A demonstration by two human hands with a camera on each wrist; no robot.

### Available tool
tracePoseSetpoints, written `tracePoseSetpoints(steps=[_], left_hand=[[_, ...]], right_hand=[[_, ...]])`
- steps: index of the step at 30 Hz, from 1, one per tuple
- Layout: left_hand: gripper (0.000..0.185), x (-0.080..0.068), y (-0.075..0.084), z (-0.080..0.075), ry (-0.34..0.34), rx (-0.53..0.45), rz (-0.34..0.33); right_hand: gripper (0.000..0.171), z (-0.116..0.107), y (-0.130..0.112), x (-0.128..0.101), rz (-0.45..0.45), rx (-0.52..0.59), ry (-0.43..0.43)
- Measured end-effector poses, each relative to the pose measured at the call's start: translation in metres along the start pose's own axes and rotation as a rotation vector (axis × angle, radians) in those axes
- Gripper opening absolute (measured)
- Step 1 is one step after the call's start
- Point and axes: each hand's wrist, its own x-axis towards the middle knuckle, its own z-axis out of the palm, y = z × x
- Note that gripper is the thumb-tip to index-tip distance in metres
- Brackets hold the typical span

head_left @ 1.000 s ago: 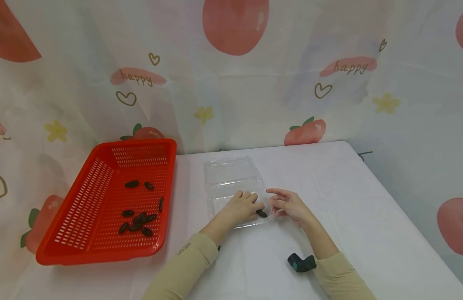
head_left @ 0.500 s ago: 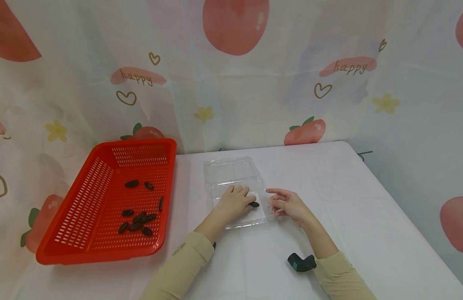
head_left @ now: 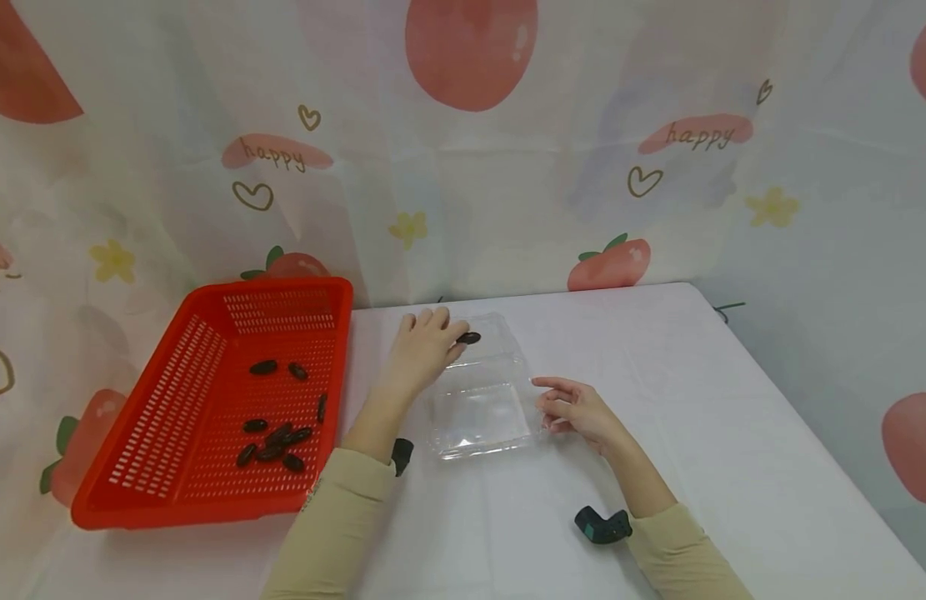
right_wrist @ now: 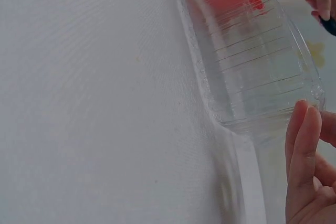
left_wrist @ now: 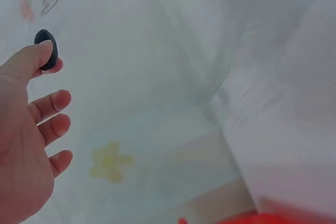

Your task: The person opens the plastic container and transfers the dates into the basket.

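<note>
In the head view my left hand is raised above the far part of a clear plastic clamshell box. Its thumb and forefinger pinch a small, glossy black oval piece, shaped like a date. The left wrist view shows the same black piece between thumb and fingertip, the other fingers loosely bent. At the box's near right corner, my right hand pinches the rim with its fingertips, one finger stretched out. The right wrist view shows these fingers against the clear wall.
A red perforated basket stands on the left of the white-covered table, with several black oval pieces lying in it. A printed cloth hangs behind the table. Black wrist devices are near both sleeves.
My left hand has lifted the black oval piece out of the box's near half and moved away and to the left, over the far half. My right hand has stayed at the corner.
</note>
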Motion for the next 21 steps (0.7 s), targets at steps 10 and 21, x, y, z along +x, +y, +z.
tracePoseSetpoints(steps=[10, 21], left_hand=[[0.024, -0.011, -0.035, -0.051, 0.01, -0.087, -0.187], [0.028, -0.039, -0.071, -0.085, 0.071, -0.16, -0.319]], right_hand=[[0.05, 0.0, 0.0, 0.0, -0.008, 0.004, -0.003], [0.051, 0.0, 0.0, -0.001, -0.011, 0.003, -0.008]])
